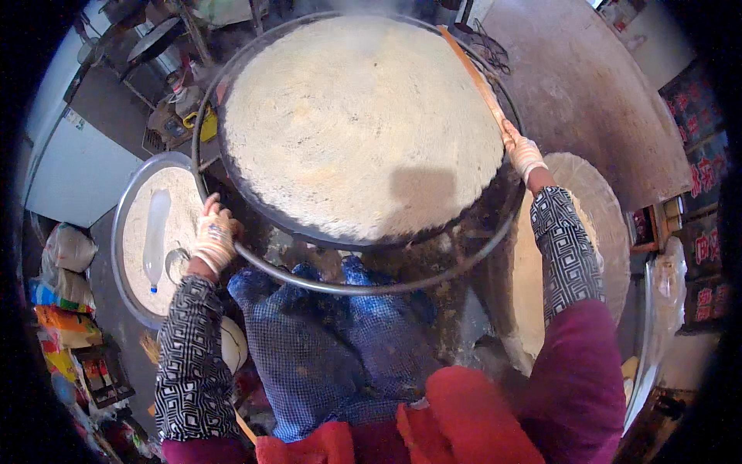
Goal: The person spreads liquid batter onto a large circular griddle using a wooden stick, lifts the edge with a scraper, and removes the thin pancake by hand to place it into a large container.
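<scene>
In front of me a large round griddle (243, 214) carries a pale, grainy layer of batter or flatbread (348, 133) reaching almost to its edge. A metal ring (359, 288) runs around the griddle at a distance. My left hand (215, 235), in a striped glove, grips this ring at the lower left. My right hand (522, 152), gloved the same way, holds a long thin wooden strip (472, 75) by its near end. The strip lies along the right edge of the pale layer, its far end near the griddle's back rim.
At left, a metal basin (124, 278) of pale meal holds a clear plastic bottle (156, 232) and a curved scoop (177, 264). A plastic-lined container (608, 232) with tan contents stands beneath my right arm. A large brown board (579, 98) lies beyond.
</scene>
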The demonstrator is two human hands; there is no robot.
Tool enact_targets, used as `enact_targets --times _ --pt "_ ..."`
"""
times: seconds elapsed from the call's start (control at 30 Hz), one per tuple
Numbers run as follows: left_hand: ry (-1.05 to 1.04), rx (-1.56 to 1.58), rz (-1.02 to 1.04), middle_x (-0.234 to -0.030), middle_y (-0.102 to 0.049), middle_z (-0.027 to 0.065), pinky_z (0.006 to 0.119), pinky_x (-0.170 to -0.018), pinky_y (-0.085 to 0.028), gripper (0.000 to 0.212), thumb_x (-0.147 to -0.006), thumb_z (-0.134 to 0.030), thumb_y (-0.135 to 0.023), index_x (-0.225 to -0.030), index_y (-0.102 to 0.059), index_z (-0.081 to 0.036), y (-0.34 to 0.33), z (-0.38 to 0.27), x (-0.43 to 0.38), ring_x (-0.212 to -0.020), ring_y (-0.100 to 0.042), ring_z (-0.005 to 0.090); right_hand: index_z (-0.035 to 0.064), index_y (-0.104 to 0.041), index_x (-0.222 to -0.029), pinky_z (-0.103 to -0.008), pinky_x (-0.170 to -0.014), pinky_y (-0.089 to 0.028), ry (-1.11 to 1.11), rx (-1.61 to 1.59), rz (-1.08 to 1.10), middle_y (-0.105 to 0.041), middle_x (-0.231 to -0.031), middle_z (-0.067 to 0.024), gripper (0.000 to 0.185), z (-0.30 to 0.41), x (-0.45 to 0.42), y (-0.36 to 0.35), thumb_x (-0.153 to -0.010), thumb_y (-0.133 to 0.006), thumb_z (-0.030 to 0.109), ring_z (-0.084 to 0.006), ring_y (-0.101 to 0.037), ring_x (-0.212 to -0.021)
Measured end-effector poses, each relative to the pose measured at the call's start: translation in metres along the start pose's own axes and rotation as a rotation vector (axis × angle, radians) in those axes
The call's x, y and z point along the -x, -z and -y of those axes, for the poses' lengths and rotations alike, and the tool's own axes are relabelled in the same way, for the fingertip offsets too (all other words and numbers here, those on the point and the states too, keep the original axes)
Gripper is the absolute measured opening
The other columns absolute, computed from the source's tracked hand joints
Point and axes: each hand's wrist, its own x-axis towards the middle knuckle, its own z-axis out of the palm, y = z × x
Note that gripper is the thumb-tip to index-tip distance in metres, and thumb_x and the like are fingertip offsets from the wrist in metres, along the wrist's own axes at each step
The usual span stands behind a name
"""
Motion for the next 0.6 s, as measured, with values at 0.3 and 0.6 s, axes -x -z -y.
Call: enact_targets --times 0.3,0.6 --pt "-0.024 -0.283 -0.080 -0.083 -0.063 0.0064 0.040 -0.114 -0.027 0.011 -0.075 -0.015 -0.058 -0.079 -0.068 -0.016 -0.059 0.128 -0.046 -0.102 -0.056 0.0244 0.0141 -0.050 -0.137 -0.0334 -0.096 -0.044 0.072 -0.195 -0.067 -0.061 -0.125 -0.0178 0.038 -0.002 0.014 -0.005 -0.100 -0.046 0.023 -0.0316 -0.059 -0.114" --pt "-0.077 -0.349 0.149 -0.088 -0.071 0.0086 0.042 -0.106 -0.033 0.018 -0.077 -0.018 -0.056 -0.076 -0.074 -0.015 -0.021 0.040 -0.054 -0.101 -0.062 0.0238 0.0092 -0.038 -0.144 -0.0326 -0.103 -0.040 0.151 -0.488 0.025 -0.055 -0.132 -0.0197 0.056 0.006 0.228 -0.016 -0.093 -0.059 0.017 -0.0238 -0.051 -0.123"
